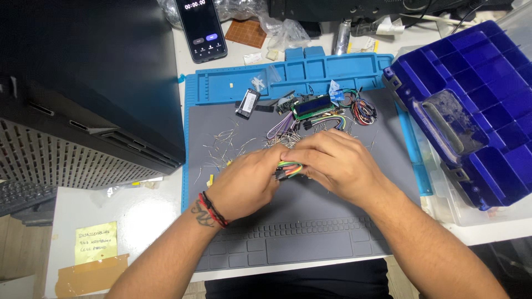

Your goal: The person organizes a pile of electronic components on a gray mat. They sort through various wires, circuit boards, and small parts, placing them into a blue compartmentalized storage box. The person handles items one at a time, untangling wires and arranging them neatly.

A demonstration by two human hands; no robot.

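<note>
My left hand (249, 180) and my right hand (335, 163) meet over the middle of a grey work mat (310, 216). Both pinch a small bundle of coloured jumper wires (289, 169) with black connector ends, held just above the mat. A red and black band circles my left wrist. Behind my hands lies a small blue display module (313, 106) with more coloured wires (363, 109) beside it, and a small black component (247, 103) to its left. Thin cut wire bits (221, 147) are scattered on the mat to the left.
A dark computer case (83, 88) stands at the left. A phone (201, 27) lies at the back, and a blue compartment box (476, 99) sits at the right. The blue tray edge (310, 72) borders the mat. A yellow sticky note (96, 242) is at the near left.
</note>
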